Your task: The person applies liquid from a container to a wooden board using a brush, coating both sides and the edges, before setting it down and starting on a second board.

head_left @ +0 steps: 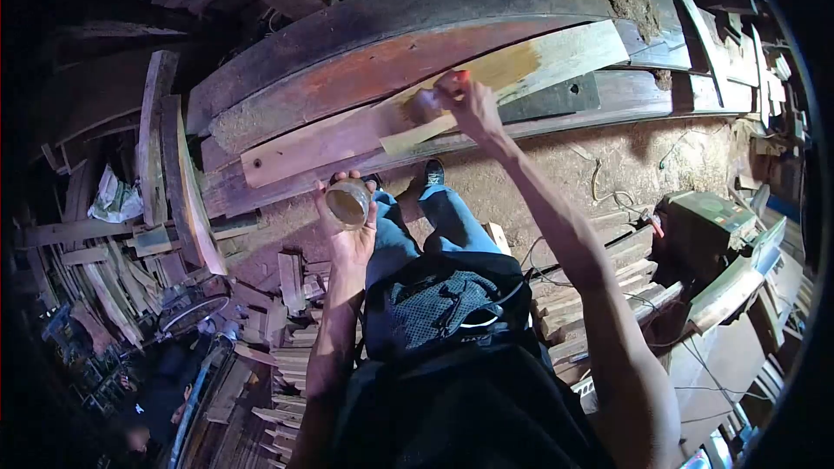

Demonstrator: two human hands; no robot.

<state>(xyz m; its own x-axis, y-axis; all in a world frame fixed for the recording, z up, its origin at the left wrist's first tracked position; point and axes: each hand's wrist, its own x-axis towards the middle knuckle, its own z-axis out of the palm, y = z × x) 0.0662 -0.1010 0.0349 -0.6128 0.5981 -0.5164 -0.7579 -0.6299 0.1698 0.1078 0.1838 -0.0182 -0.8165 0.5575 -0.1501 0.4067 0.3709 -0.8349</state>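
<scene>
My left hand (347,234) holds a small clear cup of yellowish liquid (348,202) up in front of me, below the planks. My right hand (469,104) reaches forward and grips a brush with a reddish handle (432,102), its head pressed on a long pale plank (417,117). The right part of that plank looks wet and yellowish, the left part reddish and dry. The plank rests on darker thick boards (391,17).
Offcuts and stacked wood pieces (122,269) lie at the left and under my legs. A green machine (704,226) with cables stands at the right. Sawdust covers the floor (556,174). My blue trousers and shoes (433,174) are below the planks.
</scene>
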